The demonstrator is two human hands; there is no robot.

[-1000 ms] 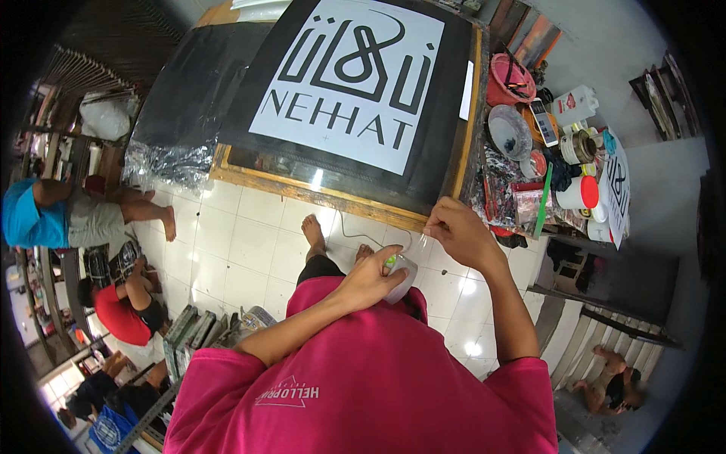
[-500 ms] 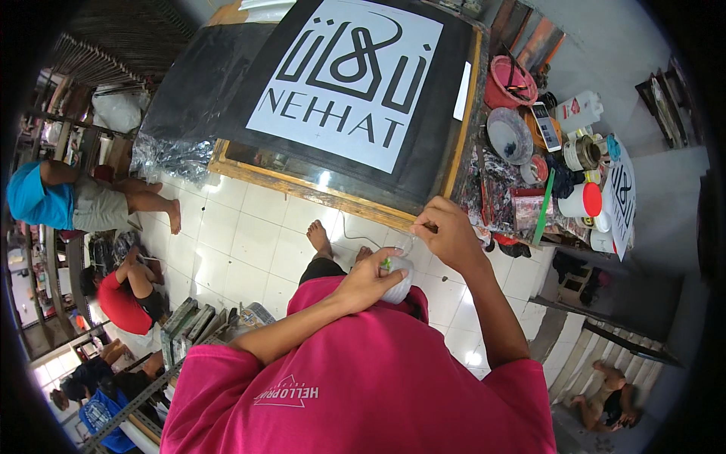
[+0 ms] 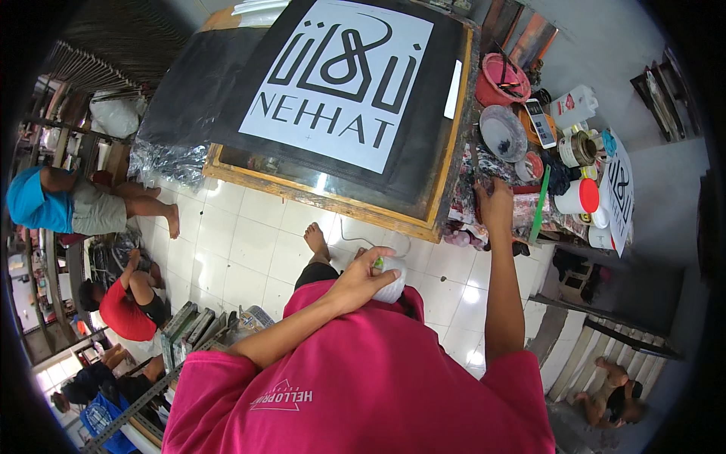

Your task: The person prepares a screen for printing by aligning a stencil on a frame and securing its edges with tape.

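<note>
In front of my shirt, my left hand (image 3: 361,281) is closed round a white roll (image 3: 390,280) with a bit of green on its end; its exact kind is hard to make out. My right hand (image 3: 495,203) reaches to the cluttered side bench, its fingers bent together at the stained surface. Whatever it may hold there is too small to tell. Left of that hand stands a wood-framed glass-topped table (image 3: 325,198). On it lies a black sheet (image 3: 416,129) carrying a white printed sheet (image 3: 340,79) with black lettering.
Close to my right hand lie a green strip (image 3: 541,204), a grey bowl (image 3: 503,134), a phone (image 3: 540,123), a pink bucket (image 3: 502,79) and a white tub with a red lid (image 3: 578,197). Crumpled clear plastic (image 3: 168,160) hangs at the table's left. Several people sit around the room.
My right hand has moved right, from the table's front corner near the roll to the side bench. My left hand keeps its hold on the roll. The view has shifted slightly.
</note>
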